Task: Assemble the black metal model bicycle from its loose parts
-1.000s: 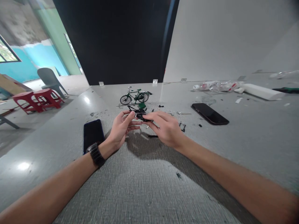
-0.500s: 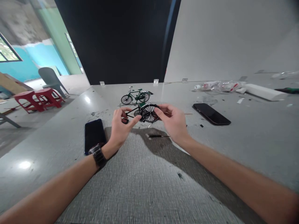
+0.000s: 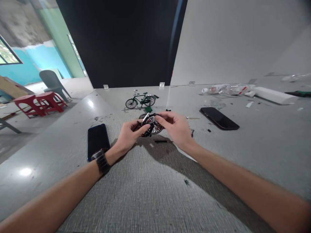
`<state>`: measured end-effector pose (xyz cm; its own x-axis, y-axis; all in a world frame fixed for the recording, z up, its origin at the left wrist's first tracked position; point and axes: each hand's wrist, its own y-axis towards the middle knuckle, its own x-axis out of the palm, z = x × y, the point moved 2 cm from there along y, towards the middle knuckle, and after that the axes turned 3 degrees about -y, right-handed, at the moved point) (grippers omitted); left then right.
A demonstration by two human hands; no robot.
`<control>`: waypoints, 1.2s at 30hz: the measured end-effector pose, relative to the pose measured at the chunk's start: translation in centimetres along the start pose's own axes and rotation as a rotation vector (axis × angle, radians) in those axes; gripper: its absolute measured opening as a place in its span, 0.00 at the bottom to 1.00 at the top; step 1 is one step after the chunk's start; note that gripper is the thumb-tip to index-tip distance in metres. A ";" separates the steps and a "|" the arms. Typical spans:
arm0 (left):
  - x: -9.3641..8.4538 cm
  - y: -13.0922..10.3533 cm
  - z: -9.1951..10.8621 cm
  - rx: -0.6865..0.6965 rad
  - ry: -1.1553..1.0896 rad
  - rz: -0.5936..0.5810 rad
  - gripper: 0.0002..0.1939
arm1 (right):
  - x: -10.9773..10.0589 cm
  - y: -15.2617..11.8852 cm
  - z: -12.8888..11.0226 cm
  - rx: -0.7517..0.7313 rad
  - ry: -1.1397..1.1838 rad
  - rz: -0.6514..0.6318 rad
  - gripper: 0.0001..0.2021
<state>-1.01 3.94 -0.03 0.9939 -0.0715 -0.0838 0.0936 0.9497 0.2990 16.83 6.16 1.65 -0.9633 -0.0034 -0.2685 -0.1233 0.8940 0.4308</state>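
Note:
Between my hands is a black miniature bicycle (image 3: 155, 126), tilted, its spoked wheel facing me. My left hand (image 3: 130, 133) is closed on its frame, the thumb lying along the front. With thumb and fingers my right hand (image 3: 175, 127) pinches the rim or mudguard of the wheel on the right; the fingertips partly hide which. A small screwdriver (image 3: 160, 141) lies on the table just below the bicycle. Behind it stands a green miniature bicycle (image 3: 141, 100), and a small green piece (image 3: 148, 109) lies in front of that one.
A phone (image 3: 98, 140) lies left of my left wrist, another phone (image 3: 218, 118) to the right. Small dark parts (image 3: 192, 133) lie beside my right hand. Clear plastic packaging (image 3: 230, 89) and a white box (image 3: 274, 95) sit at the back right, before an upright black panel (image 3: 121, 42).
The black bicycle has turned and tipped between my hands, its frame now bunched behind my left fingers. My left hand has shifted slightly right and down.

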 end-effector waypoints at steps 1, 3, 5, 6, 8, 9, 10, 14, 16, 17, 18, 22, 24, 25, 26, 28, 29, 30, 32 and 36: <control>0.0 0.0 -0.1 -0.016 -0.006 -0.005 0.12 | 0.0 0.0 -0.1 -0.010 -0.011 -0.010 0.13; 0.0 -0.1 -0.3 -0.056 -0.038 0.004 0.13 | 0.0 -0.1 -0.2 -0.035 -0.033 -0.034 0.14; -0.1 -0.1 -0.5 -0.095 -0.098 0.040 0.14 | 0.1 -0.2 -0.3 -0.056 -0.064 -0.074 0.19; -0.1 -0.1 -0.5 -0.112 -0.136 0.060 0.15 | 0.2 -0.3 -0.3 -0.064 -0.089 -0.100 0.22; -0.1 0.0 -0.6 -0.134 -0.217 0.083 0.16 | 0.3 -0.4 -0.3 -0.079 -0.148 -0.145 0.29; -0.1 0.0 -0.7 -0.136 -0.250 0.085 0.16 | 0.3 -0.4 -0.2 -0.093 -0.173 -0.154 0.30; -0.1 0.0 -0.7 -0.132 -0.278 0.086 0.16 | 0.3 -0.4 -0.2 -0.112 -0.193 -0.155 0.29; -0.2 0.2 -0.9 -0.099 -0.313 0.113 0.16 | 0.1 -0.2 0.0 -0.216 -0.260 -0.098 0.21; -0.3 0.2 -1.0 -0.103 -0.297 0.134 0.17 | -0.1 -0.1 0.1 -0.258 -0.293 -0.038 0.17; -0.3 0.2 -1.1 -0.108 -0.285 0.136 0.17 | -0.2 -0.1 0.1 -0.273 -0.303 -0.001 0.15; -0.3 0.2 -1.0 -0.110 -0.274 0.134 0.17 | -0.3 -0.1 0.1 -0.282 -0.309 0.037 0.13; -0.2 0.0 -0.5 -0.068 -0.212 0.065 0.18 | -0.6 -0.2 -0.4 -0.253 -0.319 0.116 0.12; 0.0 -0.1 -0.1 -0.005 -0.150 0.013 0.18 | -0.4 -0.5 -0.9 -0.237 -0.323 0.085 0.12; 0.0 -0.2 0.0 0.031 -0.110 -0.006 0.18 | -0.3 -0.6 -1.2 -0.240 -0.321 0.069 0.13; 0.1 -0.2 0.2 0.066 -0.070 -0.017 0.19 | -0.2 -0.8 -1.4 -0.246 -0.314 0.057 0.13; 0.2 -0.4 0.4 0.121 -0.003 -0.021 0.20 | -0.1 -1.0 -1.8 -0.252 -0.282 0.053 0.12; 0.2 -0.5 0.5 0.139 0.028 -0.020 0.22 | 0.0 -1.1 -1.8 -0.242 -0.256 0.052 0.12; 0.3 -0.6 0.5 0.152 0.058 -0.019 0.24 | 0.1 -1.1 -1.8 -0.226 -0.226 0.046 0.11; 0.4 -0.8 0.7 0.169 0.109 -0.016 0.26 | 0.2 -1.1 -1.7 -0.190 -0.162 0.026 0.10; 0.6 -1.0 0.9 0.178 0.136 0.032 0.22 | 0.4 -1.2 -1.6 -0.183 -0.076 -0.015 0.09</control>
<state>-0.43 2.66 0.47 0.9806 0.0107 -0.1958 0.0833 0.8813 0.4652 16.23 4.34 2.44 -0.9412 0.0239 -0.3370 -0.1852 0.7978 0.5737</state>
